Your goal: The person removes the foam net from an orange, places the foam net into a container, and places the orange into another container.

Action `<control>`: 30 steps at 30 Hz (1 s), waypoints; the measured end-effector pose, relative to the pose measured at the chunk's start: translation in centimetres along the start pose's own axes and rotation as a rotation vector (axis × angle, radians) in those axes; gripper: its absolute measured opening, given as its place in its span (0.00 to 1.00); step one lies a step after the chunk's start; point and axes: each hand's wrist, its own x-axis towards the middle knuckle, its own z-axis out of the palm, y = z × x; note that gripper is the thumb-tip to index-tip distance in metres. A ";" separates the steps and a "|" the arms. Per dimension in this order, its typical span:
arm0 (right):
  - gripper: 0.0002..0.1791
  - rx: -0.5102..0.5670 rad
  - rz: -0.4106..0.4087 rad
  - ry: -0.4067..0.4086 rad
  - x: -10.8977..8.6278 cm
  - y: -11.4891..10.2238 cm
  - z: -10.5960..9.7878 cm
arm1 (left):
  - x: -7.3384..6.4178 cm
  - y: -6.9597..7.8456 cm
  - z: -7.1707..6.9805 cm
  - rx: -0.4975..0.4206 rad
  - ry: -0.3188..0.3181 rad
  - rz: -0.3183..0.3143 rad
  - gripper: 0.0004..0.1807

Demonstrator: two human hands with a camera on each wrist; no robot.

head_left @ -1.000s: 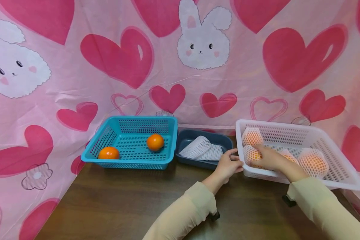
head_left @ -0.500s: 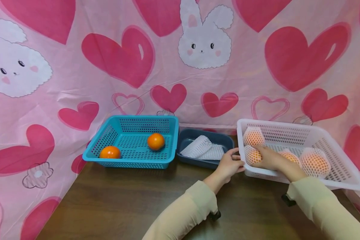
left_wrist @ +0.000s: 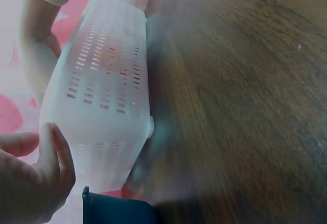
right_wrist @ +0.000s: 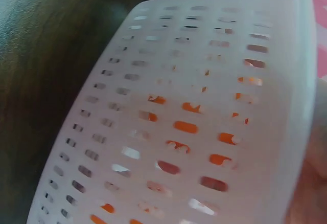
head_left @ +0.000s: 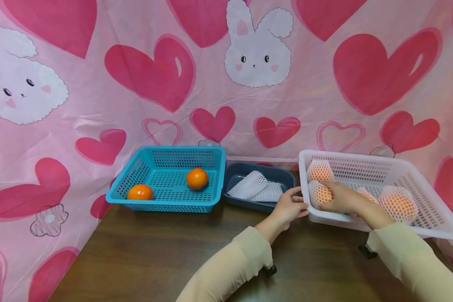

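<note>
In the head view, my right hand reaches into the white basket and grips an orange in a white foam net near its left wall. Another netted orange sits just behind it. Two more lie to the right, one partly hidden by my right hand and one netted orange in plain sight. My left hand touches the basket's left end from outside, fingertips at the rim. The left wrist view shows its fingers loosely bent against the white wall. In the right wrist view, the basket wall hides most of my right hand.
A dark blue tray with white foam nets stands left of the white basket. Farther left is a turquoise basket holding two bare oranges. A pink curtain hangs behind the brown table.
The netted orange under my right hand has shifted and turned slightly, and that hand and forearm have moved a little right. My left hand stays at the basket rim.
</note>
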 end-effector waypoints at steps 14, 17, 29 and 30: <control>0.55 0.008 0.002 0.029 -0.9 -1.2 -1.1 | -0.1 0.5 -1.1 -0.012 -0.110 -0.055 0.29; 0.56 0.007 -0.011 0.042 -1.1 -1.7 -1.4 | -0.1 0.7 -1.5 -0.008 -0.140 -0.079 0.28; 0.56 -0.046 -0.036 0.086 -1.6 -2.8 -2.4 | -0.5 1.6 -2.6 0.012 -0.241 -0.175 0.25; 0.56 -0.051 -0.044 0.096 -1.7 -2.9 -2.5 | -0.6 1.7 -2.7 0.016 -0.246 -0.182 0.25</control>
